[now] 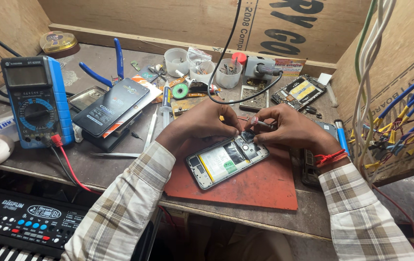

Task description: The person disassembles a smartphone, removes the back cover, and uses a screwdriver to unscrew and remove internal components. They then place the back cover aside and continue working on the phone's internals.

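L grip (206, 123) curled, R grip (284, 126) pinching
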